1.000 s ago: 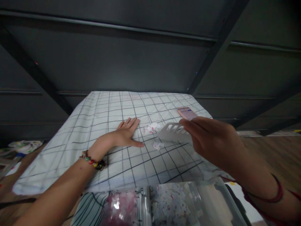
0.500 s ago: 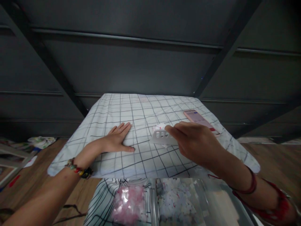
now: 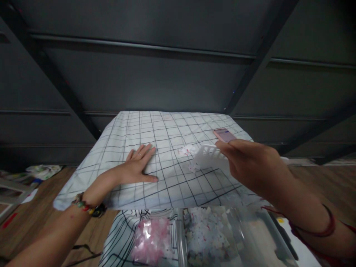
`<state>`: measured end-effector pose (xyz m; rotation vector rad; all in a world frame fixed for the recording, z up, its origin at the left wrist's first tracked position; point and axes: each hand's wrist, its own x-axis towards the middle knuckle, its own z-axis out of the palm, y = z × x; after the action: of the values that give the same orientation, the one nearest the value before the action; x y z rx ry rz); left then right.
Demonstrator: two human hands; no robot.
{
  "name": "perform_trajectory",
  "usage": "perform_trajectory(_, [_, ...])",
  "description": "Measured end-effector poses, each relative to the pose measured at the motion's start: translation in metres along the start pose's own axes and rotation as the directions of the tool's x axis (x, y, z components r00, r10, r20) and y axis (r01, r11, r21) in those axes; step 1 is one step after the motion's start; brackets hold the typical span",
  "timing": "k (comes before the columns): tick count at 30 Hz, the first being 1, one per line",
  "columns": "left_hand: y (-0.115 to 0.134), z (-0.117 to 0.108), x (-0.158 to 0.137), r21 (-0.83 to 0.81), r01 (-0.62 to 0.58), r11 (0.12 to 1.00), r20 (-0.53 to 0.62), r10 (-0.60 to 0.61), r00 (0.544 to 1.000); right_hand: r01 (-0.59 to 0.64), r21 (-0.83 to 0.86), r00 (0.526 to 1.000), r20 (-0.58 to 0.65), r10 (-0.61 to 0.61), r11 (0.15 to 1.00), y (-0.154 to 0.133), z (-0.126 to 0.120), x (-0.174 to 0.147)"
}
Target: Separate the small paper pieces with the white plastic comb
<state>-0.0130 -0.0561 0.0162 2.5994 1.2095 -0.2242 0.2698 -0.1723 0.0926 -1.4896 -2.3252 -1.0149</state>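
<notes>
My left hand [image 3: 139, 165] lies flat on the white grid-patterned cloth [image 3: 167, 129], its fingers spread and holding nothing. In my closed right hand [image 3: 250, 161] is a white slotted spatula [image 3: 209, 157], its blade tilted above the cloth and pointing left. Beside the blade's tip sits a small pile of white scraps with red flecks [image 3: 187, 149]. A few more pale scraps [image 3: 193, 167] lie under the blade's lower corner. Just behind my right hand, a pink phone [image 3: 224, 135] rests on the cloth, partly covered by the hand.
Nearer to me, a clear plastic container [image 3: 180, 237] holds many pale scraps. To its left is a clear bag of pink pieces [image 3: 152, 241] on striped fabric [image 3: 119, 237]. A dark panelled wall [image 3: 150, 78] rises behind the cloth. Wooden floor [image 3: 52, 196] shows at the left.
My right hand has moved right with the spatula, whose blade has turned and come away from the scrap pile. The left hand stays put. The view has shifted slightly.
</notes>
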Motion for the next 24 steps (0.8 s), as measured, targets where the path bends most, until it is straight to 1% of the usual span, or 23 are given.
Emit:
perform_trajectory(3, [0.011,-0.001,0.009,-0.043,-0.066,0.997,-0.027,0.065,0.998,0.082,0.036,0.996,-0.02,-0.081,0.996,0.002,0.003,-0.007])
perform_trajectory(8, [0.041,-0.002,0.028,-0.077,-0.172,0.982,-0.052,0.169,0.984,0.05,0.039,0.998,-0.043,-0.048,0.998,0.009,0.005,-0.015])
perform_trajectory(10, [0.051,-0.002,0.034,-0.076,-0.212,0.974,-0.066,0.208,0.976,0.071,0.044,0.996,-0.06,-0.068,0.997,0.011,0.007,-0.014])
perform_trajectory(12, [0.057,0.0,0.039,-0.071,-0.231,0.97,-0.07,0.226,0.972,0.102,0.049,0.994,-0.045,-0.1,0.994,0.013,0.009,-0.014])
perform_trajectory(14, [0.059,0.002,0.042,-0.065,-0.231,0.971,-0.053,0.228,0.972,0.103,0.053,0.995,-0.018,-0.102,0.993,0.015,0.011,-0.015])
perform_trajectory(18, [0.057,0.005,0.043,-0.057,-0.232,0.971,-0.038,0.23,0.972,0.057,0.078,0.998,0.029,-0.059,0.995,0.019,0.01,-0.023])
perform_trajectory(20, [0.057,0.005,0.043,-0.06,-0.233,0.971,-0.05,0.23,0.972,0.053,0.093,0.998,0.028,-0.056,0.994,0.02,0.009,-0.027])
perform_trajectory(24, [0.058,0.005,0.044,-0.062,-0.232,0.971,-0.054,0.229,0.972,0.043,0.092,0.999,-0.012,-0.042,0.995,0.022,0.008,-0.028])
